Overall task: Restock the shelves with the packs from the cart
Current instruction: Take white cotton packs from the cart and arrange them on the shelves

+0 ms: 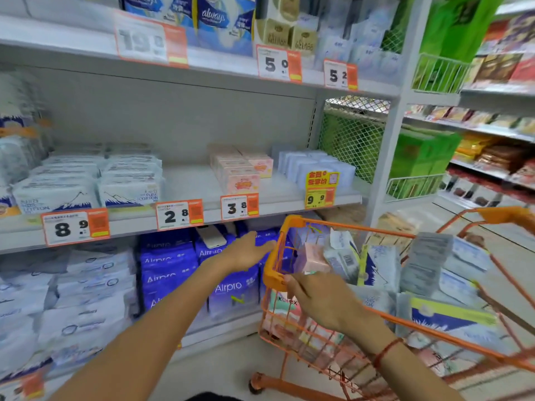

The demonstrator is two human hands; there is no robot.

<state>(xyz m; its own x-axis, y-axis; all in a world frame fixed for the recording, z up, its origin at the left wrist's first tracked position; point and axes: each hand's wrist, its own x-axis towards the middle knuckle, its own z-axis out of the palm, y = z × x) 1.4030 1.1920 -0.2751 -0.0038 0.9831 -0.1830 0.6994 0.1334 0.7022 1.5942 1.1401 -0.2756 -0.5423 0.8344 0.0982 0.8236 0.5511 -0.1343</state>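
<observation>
A: Nearest are two bare forearms reaching forward, the right one with a thin red cord round the wrist (386, 350). What are the hands doing?

B: The right hand (324, 303) is inside the orange wire cart (292, 224), fingers curled towards a small pink box-shaped pack (312, 256). Motion blur hides the fingertips, so I cannot tell whether it grasps the pack or only touches it. The left hand (249, 250) hangs loose beside the cart's rounded plastic corner, fingers relaxed, holding nothing.

A: What else lies in the cart?

B: Soft plastic-wrapped packs in white, grey and blue (428, 264), piled loosely against the thin metal bars, with pink ones lower down.

A: And the shelves?

B: Flat white metal boards with orange-and-white price cards (179, 214) clipped along the edges. On the middle shelf (188, 180) stand white pillowy packs with a mountain print (58, 195), a row of squared pink boxes (240, 172) and pale blue packs (315, 169). Below sit glossy purple Airpro bags (231, 290)
</observation>
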